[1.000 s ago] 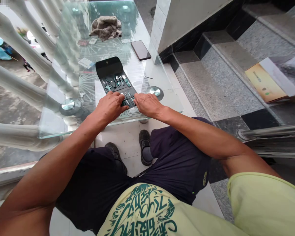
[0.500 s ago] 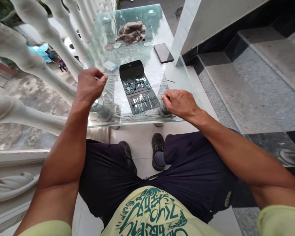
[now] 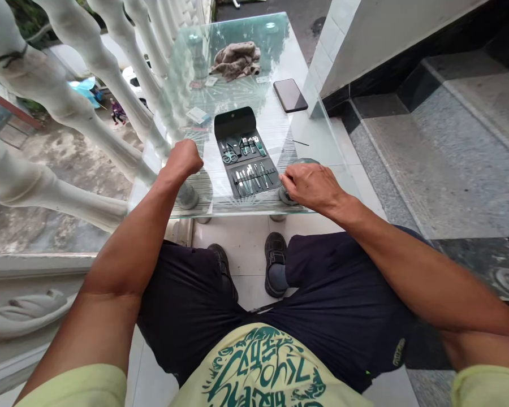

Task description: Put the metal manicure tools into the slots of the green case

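Observation:
An unfolded black manicure case (image 3: 234, 122) lies on the glass table between my hands. Small scissors (image 3: 229, 157) and nail clippers (image 3: 260, 146) sit in its middle part, and several slim metal tools (image 3: 253, 177) stand in loops nearest me. My left hand (image 3: 185, 158) is a closed fist over the table, left of the case, and I see nothing in it. Beside the case's lower right corner, my right hand (image 3: 311, 183) is also closed, knuckles up, with no object showing. A thin dark stick (image 3: 300, 143) lies on the glass beyond it.
On the glass table (image 3: 275, 42) are a smartphone (image 3: 290, 95), a crumpled cloth (image 3: 236, 60) and a small pale packet (image 3: 198, 115). White balusters (image 3: 74, 102) line the left side. Stone steps (image 3: 441, 141) rise on the right.
My left fist has turned and come down and right, closer to the case. My right hand stays closed in nearly the same place. The view has shifted slightly.

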`<act>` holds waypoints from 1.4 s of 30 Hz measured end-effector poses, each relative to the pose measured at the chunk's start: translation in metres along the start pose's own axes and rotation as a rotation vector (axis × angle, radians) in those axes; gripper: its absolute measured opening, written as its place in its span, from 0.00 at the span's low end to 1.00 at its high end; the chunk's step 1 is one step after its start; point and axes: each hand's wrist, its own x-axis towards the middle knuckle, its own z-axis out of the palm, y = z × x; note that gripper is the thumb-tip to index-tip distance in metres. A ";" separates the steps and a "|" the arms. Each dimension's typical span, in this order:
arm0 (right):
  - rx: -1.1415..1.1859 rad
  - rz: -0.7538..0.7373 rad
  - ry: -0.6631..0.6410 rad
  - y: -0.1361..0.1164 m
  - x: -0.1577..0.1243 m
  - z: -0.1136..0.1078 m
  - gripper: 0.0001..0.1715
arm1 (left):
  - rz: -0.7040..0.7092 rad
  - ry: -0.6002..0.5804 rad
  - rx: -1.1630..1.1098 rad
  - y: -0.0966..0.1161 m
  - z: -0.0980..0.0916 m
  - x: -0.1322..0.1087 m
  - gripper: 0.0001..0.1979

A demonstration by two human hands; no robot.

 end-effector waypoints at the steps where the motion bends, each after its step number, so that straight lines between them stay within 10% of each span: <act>1: 0.006 -0.008 -0.002 0.001 0.000 0.001 0.21 | -0.007 0.001 0.029 0.004 -0.001 -0.001 0.23; 11: 0.094 -0.095 0.082 0.013 0.003 0.013 0.20 | 0.068 0.009 0.053 -0.004 -0.007 -0.006 0.14; 16: 0.229 -0.147 0.270 0.024 0.010 0.016 0.19 | 0.057 -0.021 -0.414 0.000 -0.031 -0.017 0.07; 22: 0.391 -0.410 0.521 0.019 0.013 0.019 0.18 | 0.235 -0.145 -1.148 0.050 -0.026 -0.050 0.12; 29: 0.298 -0.607 0.609 0.008 0.001 0.037 0.23 | 0.262 -0.343 -1.400 0.099 -0.001 -0.085 0.13; 36: 0.165 -0.603 0.694 0.029 -0.004 0.027 0.22 | 0.250 -0.343 -1.329 0.100 0.013 -0.088 0.10; 42: 0.006 -0.666 0.588 0.061 -0.007 0.030 0.21 | 0.487 0.157 -0.570 0.079 0.039 -0.081 0.13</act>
